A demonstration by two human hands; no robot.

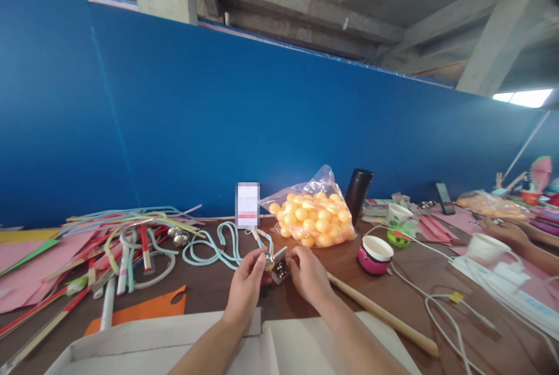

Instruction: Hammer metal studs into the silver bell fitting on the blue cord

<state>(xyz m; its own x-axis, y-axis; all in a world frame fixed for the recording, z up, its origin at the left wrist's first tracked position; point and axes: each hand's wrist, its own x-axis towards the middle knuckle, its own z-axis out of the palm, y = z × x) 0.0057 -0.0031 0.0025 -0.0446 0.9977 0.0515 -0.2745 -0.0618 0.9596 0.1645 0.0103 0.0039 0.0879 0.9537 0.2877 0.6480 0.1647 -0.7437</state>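
Note:
My left hand (245, 283) is closed, with a shiny silver ball (268, 261) pinched between thumb and fingers. Just right of the ball is a small open box (280, 271) of little metallic pieces. My right hand (308, 275) is at the box's right side with its fingers drawn together; whatever they grip is hidden. A short white strip (280, 252) sticks up between the hands. Behind my left hand lies a coiled pale-blue cord (208, 259), near a blurred white card (247, 205). Other silver balls (179, 237) rest farther left.
A clear bag of orange balls (312, 218) and a black bottle (359, 193) stand behind. At right are a pink-wrapped cup (374, 255), a wooden stick (384, 315) and white cables (441, 305). Sticks and tubes (124, 253) clutter the left. Another person's hands (506, 232) work far right.

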